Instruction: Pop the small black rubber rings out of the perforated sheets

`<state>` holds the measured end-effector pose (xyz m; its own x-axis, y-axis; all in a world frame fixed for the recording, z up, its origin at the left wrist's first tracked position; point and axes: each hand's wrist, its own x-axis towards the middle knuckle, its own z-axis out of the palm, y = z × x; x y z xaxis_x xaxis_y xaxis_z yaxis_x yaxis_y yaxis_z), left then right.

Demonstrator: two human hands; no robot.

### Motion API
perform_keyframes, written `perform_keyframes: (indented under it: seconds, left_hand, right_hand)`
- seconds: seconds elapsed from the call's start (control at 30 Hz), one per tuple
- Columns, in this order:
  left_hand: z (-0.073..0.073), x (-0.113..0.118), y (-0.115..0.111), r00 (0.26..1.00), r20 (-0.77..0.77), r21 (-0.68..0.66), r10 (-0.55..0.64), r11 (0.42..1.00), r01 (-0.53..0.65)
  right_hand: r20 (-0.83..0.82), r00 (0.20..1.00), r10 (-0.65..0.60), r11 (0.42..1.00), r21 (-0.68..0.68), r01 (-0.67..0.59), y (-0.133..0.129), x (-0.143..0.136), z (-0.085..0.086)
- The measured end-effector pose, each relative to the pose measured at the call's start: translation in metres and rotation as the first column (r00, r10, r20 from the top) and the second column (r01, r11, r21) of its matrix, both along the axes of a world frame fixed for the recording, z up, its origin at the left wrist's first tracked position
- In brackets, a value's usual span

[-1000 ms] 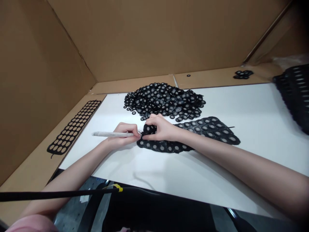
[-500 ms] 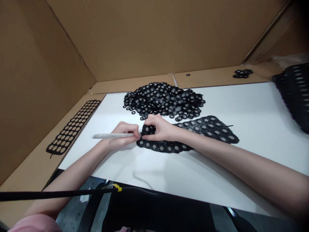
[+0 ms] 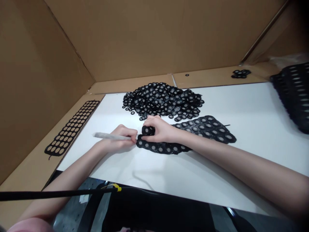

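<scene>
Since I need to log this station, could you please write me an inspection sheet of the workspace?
Surface: white board with a cardboard border along its far edge.
Work pieces: black studded sheet, its left end curled up; pale pen-like tool.
Clutter: heap of small discs beyond the studded sheet; perforated sheet at left; small dark cluster on the border; dark stack at right.
Hands: left hand holds the tool; right hand grips the curled end.
Cables: dark cord-like line with a yellow band, lower left; whether it is a cable is unclear.
Surroundings: cardboard walls.
</scene>
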<state>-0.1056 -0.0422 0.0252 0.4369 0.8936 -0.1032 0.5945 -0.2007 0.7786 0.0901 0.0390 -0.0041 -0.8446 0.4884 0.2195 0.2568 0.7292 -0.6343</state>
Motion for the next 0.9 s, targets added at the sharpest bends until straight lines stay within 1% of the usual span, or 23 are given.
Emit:
perform_keyframes:
  seconds: [0.03,0.1,0.17,0.23,0.43,0.53,0.67,0.73,0.9]
  left_hand:
    - [-0.003,-0.002,-0.001,0.999,0.033,-0.014,0.032,0.999,-0.032]
    - [-0.008,-0.005,-0.002,0.992,0.105,0.009,0.071,0.997,-0.072]
    - [-0.011,-0.007,-0.001,0.987,0.149,0.076,0.061,0.994,-0.073]
    - [-0.013,-0.008,0.0,0.986,0.16,0.138,0.04,0.989,-0.062]
    - [-0.013,-0.003,0.001,0.994,0.105,0.232,-0.014,0.973,-0.01]
    - [-0.013,-0.002,0.0,0.994,0.109,0.269,-0.022,0.963,-0.008]
    - [-0.014,-0.003,0.001,0.994,0.108,0.264,-0.017,0.964,-0.013]
    - [-0.014,-0.004,0.001,0.995,0.099,0.266,-0.034,0.964,0.006]
    - [-0.011,-0.003,0.002,0.998,0.016,0.267,-0.067,0.962,0.06]
  right_hand:
    - [0.005,1.0,0.001,1.0,-0.004,-0.001,0.0,0.0,0.001]
    - [0.014,1.0,0.003,1.0,-0.007,-0.003,-0.001,0.001,0.001]
    - [0.016,1.0,-0.003,1.0,-0.004,0.003,-0.001,0.001,0.001]
    - [0.012,1.0,-0.008,1.0,0.002,0.008,-0.001,0.001,0.001]
    - [0.019,1.0,-0.008,1.0,0.013,0.008,0.0,0.001,0.0]
    - [0.017,1.0,-0.005,1.0,0.018,0.005,0.0,0.001,-0.001]
    - [0.003,1.0,0.001,1.0,0.016,-0.002,0.002,0.001,-0.002]
    - [-0.002,1.0,-0.002,1.0,0.016,0.002,0.002,0.001,-0.002]
    - [-0.003,1.0,0.024,1.0,0.0,-0.024,0.001,0.0,0.0]
